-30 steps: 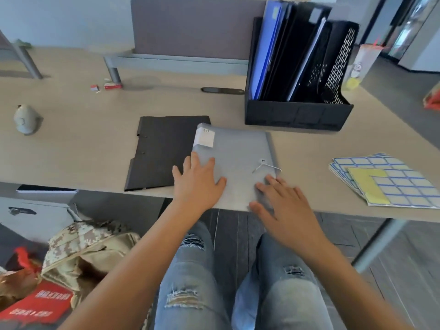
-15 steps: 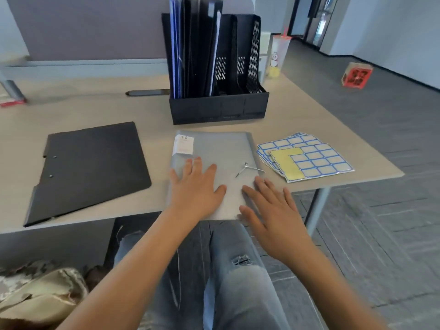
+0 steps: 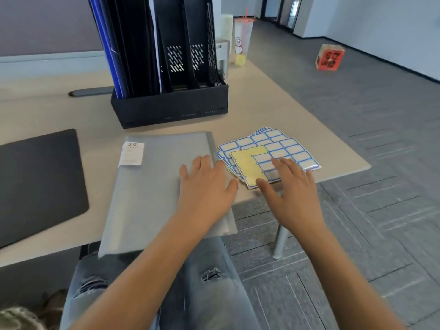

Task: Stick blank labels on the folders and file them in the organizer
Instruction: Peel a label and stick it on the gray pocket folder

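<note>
Head view: the grey folder [image 3: 154, 186] lies flat at the desk's [image 3: 297, 120] near edge, overhanging it. My left hand [image 3: 204, 189] rests flat on it, probably to steady it; my right hand [image 3: 291, 189], fingers spread and released, reaches over the label sheets [image 3: 269, 151] beside it. The organizer [image 3: 169, 108] stands behind.

The person wears faded blue jeans [image 3: 166, 294] with frayed rips at both knees; both forearms are bare, without sleeves.
</note>
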### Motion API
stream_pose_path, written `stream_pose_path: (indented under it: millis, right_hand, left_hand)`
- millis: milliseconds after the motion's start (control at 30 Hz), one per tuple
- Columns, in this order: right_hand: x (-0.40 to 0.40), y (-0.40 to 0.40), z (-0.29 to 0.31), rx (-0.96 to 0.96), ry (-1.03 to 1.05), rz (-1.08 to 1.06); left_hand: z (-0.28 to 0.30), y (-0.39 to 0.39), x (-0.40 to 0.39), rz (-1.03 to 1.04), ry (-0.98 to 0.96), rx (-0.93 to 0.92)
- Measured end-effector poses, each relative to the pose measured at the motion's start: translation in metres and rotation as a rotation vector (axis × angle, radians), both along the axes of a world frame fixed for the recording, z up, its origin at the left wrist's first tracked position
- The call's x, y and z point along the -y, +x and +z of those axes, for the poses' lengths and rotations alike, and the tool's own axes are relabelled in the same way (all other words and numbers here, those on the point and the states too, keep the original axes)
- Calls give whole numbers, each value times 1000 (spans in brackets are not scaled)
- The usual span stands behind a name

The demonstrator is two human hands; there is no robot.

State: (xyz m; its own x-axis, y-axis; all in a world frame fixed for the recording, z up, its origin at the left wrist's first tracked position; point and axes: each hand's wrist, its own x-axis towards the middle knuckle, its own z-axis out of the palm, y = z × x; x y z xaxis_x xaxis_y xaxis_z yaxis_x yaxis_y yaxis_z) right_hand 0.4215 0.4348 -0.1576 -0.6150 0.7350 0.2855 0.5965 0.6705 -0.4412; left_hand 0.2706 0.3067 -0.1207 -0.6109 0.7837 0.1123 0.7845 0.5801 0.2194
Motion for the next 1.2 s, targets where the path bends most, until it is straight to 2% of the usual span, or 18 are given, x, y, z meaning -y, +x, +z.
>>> stream_pose_path:
  millis: [167,433,867,967,1200]
  right_hand:
    - [-21,4,-6,48,-7,-3]
    - [-36,27,-20,-52,-24,82]
    - [-41,38,-25,-76,-18,178]
    - [-41,43,-24,-71,-19,226]
    - [-39,54,-24,-157,-115,303]
  left_hand:
    - [4,3,-41,-12,5,13]
    - [-1,-10,-82,-15,-22,5]
    - [7,2,-87,28,416,379]
    - [14,5,-86,46,413,511]
    - [16,9,-84,53,416,542]
